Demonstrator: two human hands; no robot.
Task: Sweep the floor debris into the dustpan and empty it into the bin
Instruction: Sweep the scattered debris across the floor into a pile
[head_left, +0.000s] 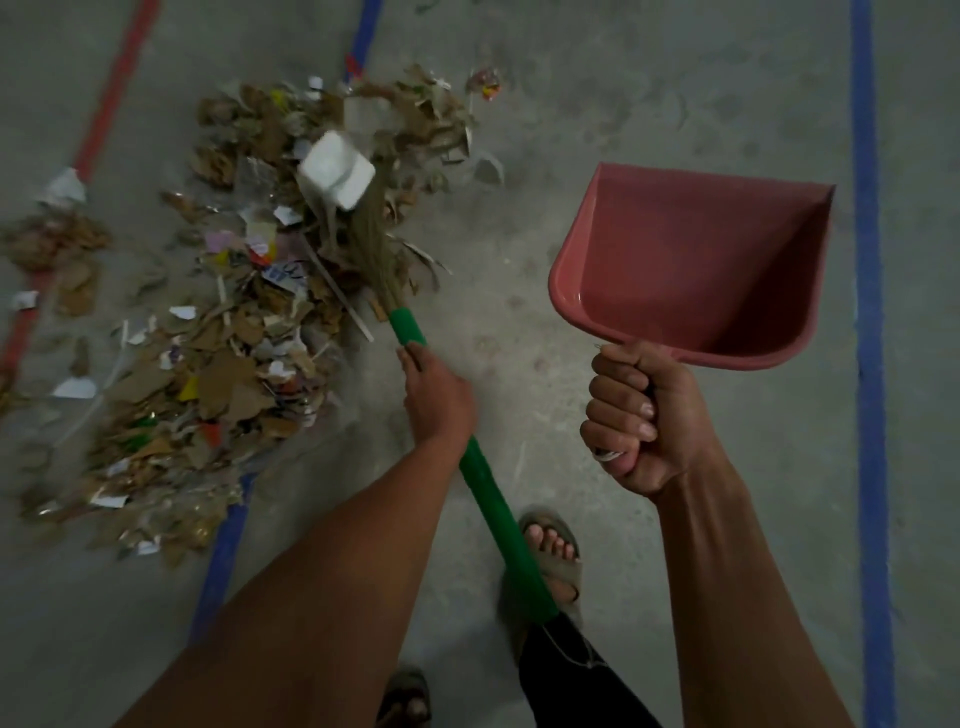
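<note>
Concrete floor (597, 78) carries blue tape lines (865, 260) beside debris (218, 332).

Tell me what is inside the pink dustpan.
Nothing shows inside the pink dustpan: its smooth inner surface looks bare. The right hand grips its handle, hiding that part. The debris pile lies on the floor.

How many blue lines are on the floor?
3, maybe more out of view. One blue line runs down the right side, one passes under the debris pile at lower left, one is at the top.
</note>
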